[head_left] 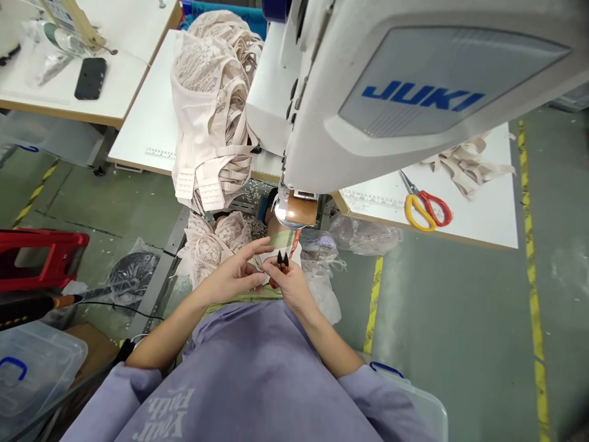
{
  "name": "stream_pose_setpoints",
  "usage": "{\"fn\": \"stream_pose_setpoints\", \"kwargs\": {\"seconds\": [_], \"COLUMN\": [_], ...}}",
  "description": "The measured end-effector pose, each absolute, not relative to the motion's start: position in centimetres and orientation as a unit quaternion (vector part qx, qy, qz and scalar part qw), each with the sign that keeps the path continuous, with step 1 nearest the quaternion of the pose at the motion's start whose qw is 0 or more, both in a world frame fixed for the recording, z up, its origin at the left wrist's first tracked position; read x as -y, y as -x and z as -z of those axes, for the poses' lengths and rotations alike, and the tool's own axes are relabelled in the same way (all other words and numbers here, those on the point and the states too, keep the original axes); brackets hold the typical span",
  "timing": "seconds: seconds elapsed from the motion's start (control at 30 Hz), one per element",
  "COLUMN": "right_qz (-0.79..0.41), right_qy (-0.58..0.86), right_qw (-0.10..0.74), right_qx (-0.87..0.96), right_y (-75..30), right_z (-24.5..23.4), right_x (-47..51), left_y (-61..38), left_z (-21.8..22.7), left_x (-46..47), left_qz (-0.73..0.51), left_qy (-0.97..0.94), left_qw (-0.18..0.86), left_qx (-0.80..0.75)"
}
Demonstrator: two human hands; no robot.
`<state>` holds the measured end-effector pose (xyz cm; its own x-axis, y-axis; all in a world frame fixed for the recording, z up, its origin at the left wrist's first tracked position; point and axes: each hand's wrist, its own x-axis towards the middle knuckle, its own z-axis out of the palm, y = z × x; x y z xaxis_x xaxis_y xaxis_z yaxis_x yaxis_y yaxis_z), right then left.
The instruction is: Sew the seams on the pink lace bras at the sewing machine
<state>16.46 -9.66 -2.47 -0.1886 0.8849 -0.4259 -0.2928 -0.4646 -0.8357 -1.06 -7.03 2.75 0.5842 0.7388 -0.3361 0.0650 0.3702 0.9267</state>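
Note:
Below the sewing machine head [313,110], my two hands meet over my lap. My right hand [294,285] is closed around small thread snips [282,260], whose dark pointed blades stick up past the fingers. A bit of their red handle shows under the hand. My left hand [232,273] is beside it, forefinger stretched out and thumb apart; nothing is visible in its grip. Beige lace bra cups [214,242] hang just beyond my left hand. Some light fabric lies under my hands, partly hidden by them.
Stacked beige bras [211,110] lie left of the machine and overhang the table edge. Scissors with red and yellow handles [426,209] rest on the right table [488,221], near beige fabric strips [469,162]. A red stool [43,255] stands on the left floor.

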Motion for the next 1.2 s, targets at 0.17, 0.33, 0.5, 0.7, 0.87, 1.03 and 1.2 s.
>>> {"fn": "stream_pose_setpoints", "kwargs": {"seconds": [0.17,0.33,0.5,0.7,0.87,1.03,1.2], "right_qz": [-0.578,-0.549,-0.559,-0.579,-0.599,-0.617,-0.627], "right_qy": [0.546,0.545,0.538,0.521,0.522,0.527,0.525], "right_qw": [0.497,0.535,0.532,0.536,0.519,0.500,0.499], "right_qx": [0.348,0.340,0.339,0.326,0.317,0.302,0.287], "right_y": [-15.5,-14.4,-14.4,-14.6,-14.8,-15.0,-15.1], "right_z": [1.9,1.3,1.6,2.3,2.3,2.3,3.2], "right_x": [10.0,9.8,9.7,9.8,9.6,9.5,9.6], "left_y": [-0.1,-0.9,-0.9,-0.9,-0.8,-0.6,-0.7], "left_z": [-2.5,-1.3,-1.4,-1.4,-1.5,-1.5,-1.4], "left_x": [8.1,8.6,8.6,8.4,8.2,8.2,8.2], "left_qz": [-0.326,-0.413,-0.421,-0.413,-0.410,-0.390,-0.379], "left_qy": [-0.581,-0.638,-0.633,-0.633,-0.636,-0.639,-0.649], "left_qw": [0.554,0.399,0.398,0.402,0.403,0.414,0.413], "left_qx": [-0.500,-0.513,-0.514,-0.516,-0.514,-0.518,-0.514]}}
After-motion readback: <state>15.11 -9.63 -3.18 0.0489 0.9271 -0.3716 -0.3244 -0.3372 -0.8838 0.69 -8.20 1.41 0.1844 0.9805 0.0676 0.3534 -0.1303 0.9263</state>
